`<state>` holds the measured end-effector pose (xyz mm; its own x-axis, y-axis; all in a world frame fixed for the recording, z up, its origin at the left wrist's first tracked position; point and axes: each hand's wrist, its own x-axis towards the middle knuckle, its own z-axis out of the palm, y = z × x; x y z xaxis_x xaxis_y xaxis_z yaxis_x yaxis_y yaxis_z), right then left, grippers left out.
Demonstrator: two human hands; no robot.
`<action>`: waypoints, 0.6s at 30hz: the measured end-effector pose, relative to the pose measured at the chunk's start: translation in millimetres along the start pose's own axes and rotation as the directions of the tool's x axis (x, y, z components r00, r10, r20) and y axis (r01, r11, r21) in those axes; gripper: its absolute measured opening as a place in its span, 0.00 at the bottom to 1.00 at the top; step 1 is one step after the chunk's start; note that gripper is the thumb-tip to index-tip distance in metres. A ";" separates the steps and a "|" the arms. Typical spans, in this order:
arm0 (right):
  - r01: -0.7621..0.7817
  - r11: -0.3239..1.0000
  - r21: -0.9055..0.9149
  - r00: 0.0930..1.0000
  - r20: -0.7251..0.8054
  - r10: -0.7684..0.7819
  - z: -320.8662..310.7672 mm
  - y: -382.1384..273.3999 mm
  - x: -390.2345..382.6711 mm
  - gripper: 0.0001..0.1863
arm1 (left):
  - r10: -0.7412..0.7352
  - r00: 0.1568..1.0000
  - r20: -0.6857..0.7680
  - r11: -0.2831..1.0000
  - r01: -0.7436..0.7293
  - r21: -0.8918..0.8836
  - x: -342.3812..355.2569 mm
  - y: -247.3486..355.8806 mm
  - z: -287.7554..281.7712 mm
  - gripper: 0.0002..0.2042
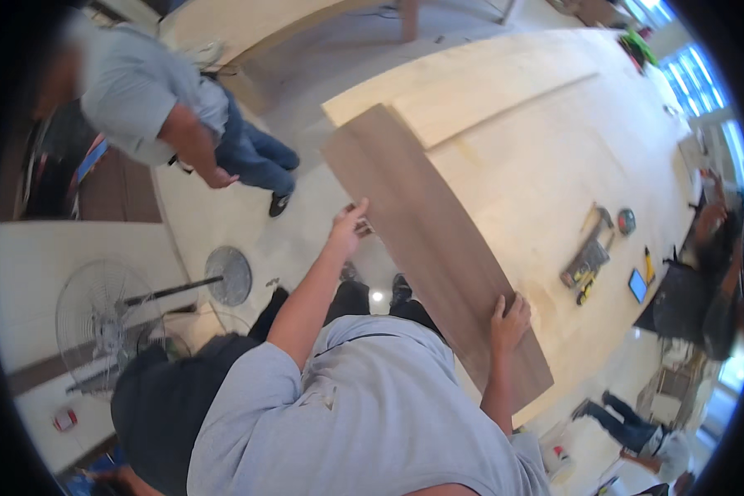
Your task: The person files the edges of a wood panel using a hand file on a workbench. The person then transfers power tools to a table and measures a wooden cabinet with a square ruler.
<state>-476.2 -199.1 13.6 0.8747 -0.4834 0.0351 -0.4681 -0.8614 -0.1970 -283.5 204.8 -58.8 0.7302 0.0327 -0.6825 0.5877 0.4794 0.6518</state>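
Observation:
A long brown wood-grain board (434, 240) lies between my hands, slanting from the upper left to the lower right along the near edge of a large pale worktable (554, 165). My left hand (352, 223) grips the board's left edge, thumb on the top face and fingers partly below it. Toward the lower right end, my right hand (511, 321) is closed over the opposite edge, its fingers on the top face. The board's far end overlaps a pale panel (488, 107) on the table.
On the table are a hand saw (589, 252), a round tape measure (627, 221), a phone (637, 286) and a yellow-handled tool (649, 266). A standing fan (103, 326) is at the left. One person (165, 107) stands at upper left; others are at the right.

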 end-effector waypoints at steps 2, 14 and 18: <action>0.121 0.984 0.128 0.985 -0.139 -0.103 5.2 4.8 -1.2 0.22 | 0.059 0.998 0.031 0.992 -0.062 0.109 22.7 4.5 -2.4 0.23; -0.164 0.986 -0.022 0.960 -0.233 0.155 31.6 -10.7 9.8 0.25 | -0.002 0.999 -0.047 0.998 0.005 0.069 52.9 26.1 22.9 0.23; -0.188 0.979 -0.076 0.965 -0.198 0.170 30.0 -14.8 10.6 0.26 | -0.009 1.000 -0.003 0.999 0.009 0.044 60.2 24.0 17.9 0.27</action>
<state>-456.2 -186.8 -12.5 0.7401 -0.6439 0.1941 -0.6323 -0.7645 -0.1253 -219.2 202.6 -78.3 0.7237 0.0311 -0.6894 0.6092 0.4404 0.6594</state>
